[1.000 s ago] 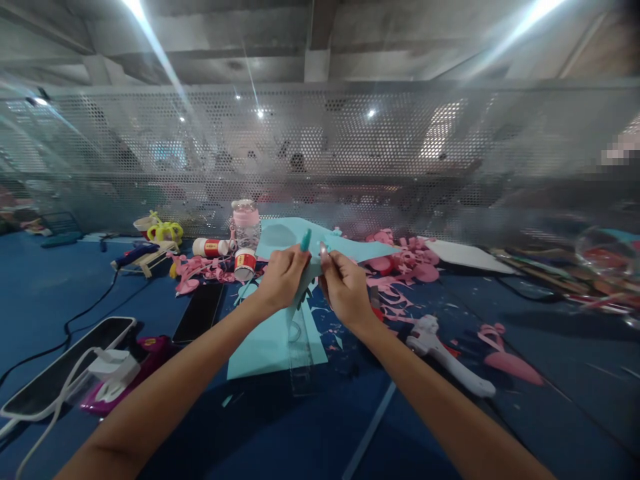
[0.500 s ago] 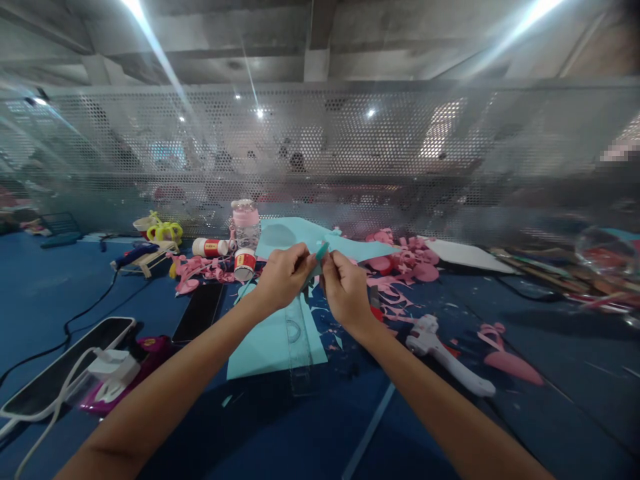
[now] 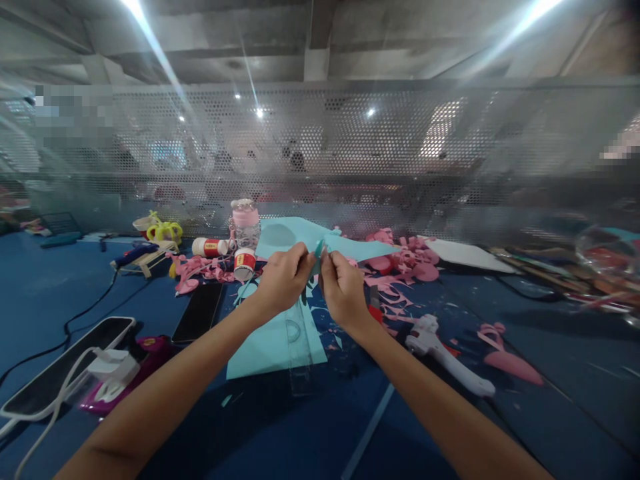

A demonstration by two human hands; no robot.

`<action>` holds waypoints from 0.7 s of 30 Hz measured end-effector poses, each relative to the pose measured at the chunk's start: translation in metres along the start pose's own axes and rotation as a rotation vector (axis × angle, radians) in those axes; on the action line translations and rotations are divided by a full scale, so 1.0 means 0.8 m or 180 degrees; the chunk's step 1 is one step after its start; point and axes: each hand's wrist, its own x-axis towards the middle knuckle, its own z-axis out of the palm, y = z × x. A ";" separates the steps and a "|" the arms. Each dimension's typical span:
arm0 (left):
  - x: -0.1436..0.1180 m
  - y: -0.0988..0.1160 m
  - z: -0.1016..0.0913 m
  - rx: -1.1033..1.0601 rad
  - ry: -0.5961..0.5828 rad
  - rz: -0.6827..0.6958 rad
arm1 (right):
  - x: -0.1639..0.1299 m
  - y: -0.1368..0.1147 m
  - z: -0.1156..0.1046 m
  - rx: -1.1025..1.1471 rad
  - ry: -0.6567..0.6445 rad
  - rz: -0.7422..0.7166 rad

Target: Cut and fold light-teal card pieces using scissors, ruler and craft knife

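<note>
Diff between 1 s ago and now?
The small teal paper piece pinched between left hand and right hand got worked down: it stood above the fingertips, now barely shows. Hands closed together slightly. Teal sheet, white glue gun, pink scraps unchanged.

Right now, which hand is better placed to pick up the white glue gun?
Probably the right hand. The white glue gun lies on its side of the blue table, past the right wrist. The left hand would have to cross over. Both pinch the teal paper piece.

2 hands, 2 red-labelled glue sticks, 2 phones, 1 white glue gun, 1 clear ruler, 1 pink-capped bottle.
</note>
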 end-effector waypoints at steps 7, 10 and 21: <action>-0.003 0.000 0.004 -0.0467 -0.0213 -0.0188 | -0.002 0.002 0.003 -0.0241 -0.0058 -0.0004; -0.006 0.002 0.007 -0.0778 -0.0333 -0.0330 | -0.002 0.003 0.003 -0.0317 -0.0034 -0.0053; -0.016 0.009 0.023 -0.0154 0.0272 -0.0189 | -0.023 0.005 0.026 0.1279 0.0407 0.0669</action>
